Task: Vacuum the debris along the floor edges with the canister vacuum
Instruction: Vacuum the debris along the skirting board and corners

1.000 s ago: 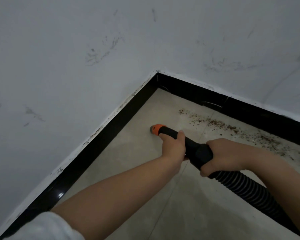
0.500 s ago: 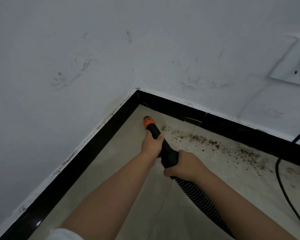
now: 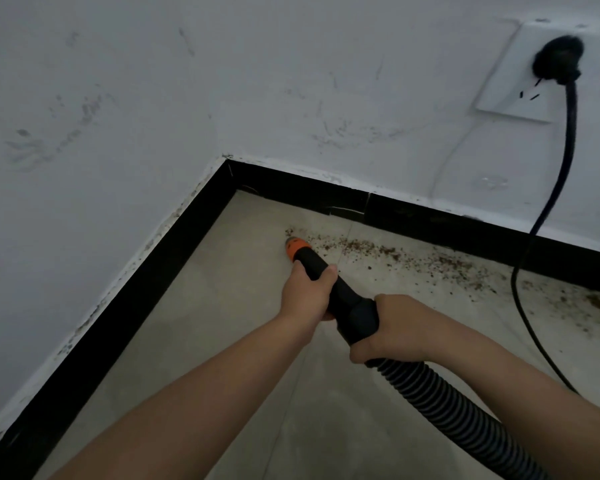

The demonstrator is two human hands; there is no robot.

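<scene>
The black vacuum nozzle with an orange tip [image 3: 297, 247] points at the floor near the room corner, its tip at the left end of a trail of brown debris [image 3: 388, 252]. My left hand [image 3: 307, 294] grips the nozzle tube just behind the orange tip. My right hand [image 3: 392, 329] grips the thicker black handle where the ribbed hose [image 3: 454, 414] joins. The debris runs rightward along the black baseboard [image 3: 465, 225] and spreads wider at the far right. The canister itself is out of view.
A black power cord [image 3: 520, 271] hangs from a plug [image 3: 558, 58] in the white wall socket [image 3: 510, 95] and trails across the floor at the right. Scuffed white walls meet at the corner [image 3: 227, 161]. Grey floor tiles [image 3: 222, 306] lie to the left.
The nozzle tip has swung from close to the corner rightward onto the start of the debris trail. The view has lifted, showing the socket and plug.
</scene>
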